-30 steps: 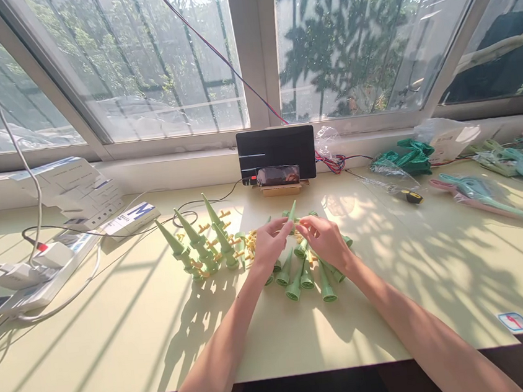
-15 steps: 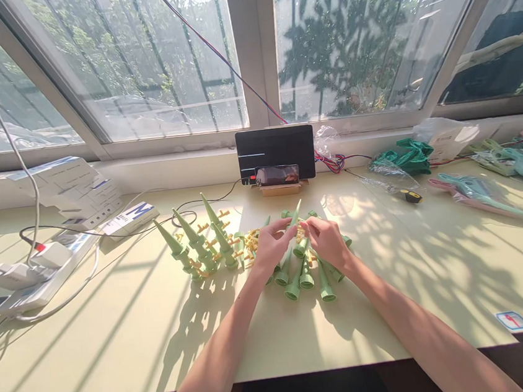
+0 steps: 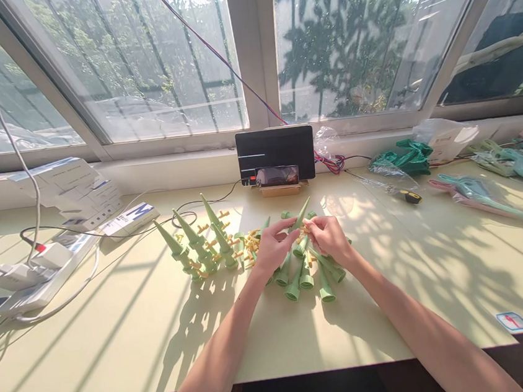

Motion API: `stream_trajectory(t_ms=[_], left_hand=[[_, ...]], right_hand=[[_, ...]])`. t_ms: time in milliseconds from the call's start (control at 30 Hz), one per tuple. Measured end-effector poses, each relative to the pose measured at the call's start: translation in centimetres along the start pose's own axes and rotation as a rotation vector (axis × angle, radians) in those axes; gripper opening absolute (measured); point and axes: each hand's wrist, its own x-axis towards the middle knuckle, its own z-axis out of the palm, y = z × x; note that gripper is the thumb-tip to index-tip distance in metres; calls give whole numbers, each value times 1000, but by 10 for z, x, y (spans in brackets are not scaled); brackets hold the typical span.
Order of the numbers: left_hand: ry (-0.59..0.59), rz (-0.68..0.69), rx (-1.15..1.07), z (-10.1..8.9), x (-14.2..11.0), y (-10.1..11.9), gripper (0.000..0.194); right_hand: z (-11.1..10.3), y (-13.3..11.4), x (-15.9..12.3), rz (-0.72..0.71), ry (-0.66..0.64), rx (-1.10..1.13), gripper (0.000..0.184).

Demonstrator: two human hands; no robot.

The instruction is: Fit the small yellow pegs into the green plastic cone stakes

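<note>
My left hand (image 3: 272, 246) is closed round a green watering spike (image 3: 301, 212), whose pointed tip leans up to the right. Close beside it, my right hand (image 3: 329, 237) pinches a small yellow valve (image 3: 305, 224) against the spike; fingers partly hide the joint. Under and in front of both hands lie several loose green spikes (image 3: 326, 286), their ridged open ends toward me. A heap of yellow valves (image 3: 251, 244) sits left of my left hand. Further left, several green spikes fitted with yellow valves (image 3: 201, 246) stand point up.
A tablet (image 3: 275, 148) with a phone (image 3: 277, 175) before it stands at the back. White boxes (image 3: 74, 191) and a power strip (image 3: 57, 273) with cables occupy the left. Bagged items (image 3: 476, 195), a green plastic bag (image 3: 404, 157) and a yellow-black cutter (image 3: 410, 196) lie right.
The spike in my left hand has tilted further right. My right hand has turned and shifted slightly, and the yellow valve shows more clearly at its fingertips.
</note>
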Motion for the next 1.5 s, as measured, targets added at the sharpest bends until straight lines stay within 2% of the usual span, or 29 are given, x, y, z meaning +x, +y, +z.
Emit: stream_trajectory(t_ms=[167,467,600,767,967,1200,1500], left_hand=[[-19,5,8,-1,0,-1,48],[31,-11,-70,0,3,0,47],[97,-86,-152,-2,6,-1,51],[121,-154,-199,-5,6,0,55],[103,-172,-207,-5,4,3,57],[94,-166,-231,-3,5,1,55],[62,-42,-179,-3,5,-3,50]], right_hand=[[-4,-5,-1,101,-96,177,44],[1,-4,1,56,-49,135,49],[1,0,3,-53,11,-14,44],[1,-2,-3,-272,1,-264,35],[1,-3,-4,-386,16,-392,39],[1,-3,-5,-377,10,-393,41],[5,-8,-9,-259,5,-277,43]])
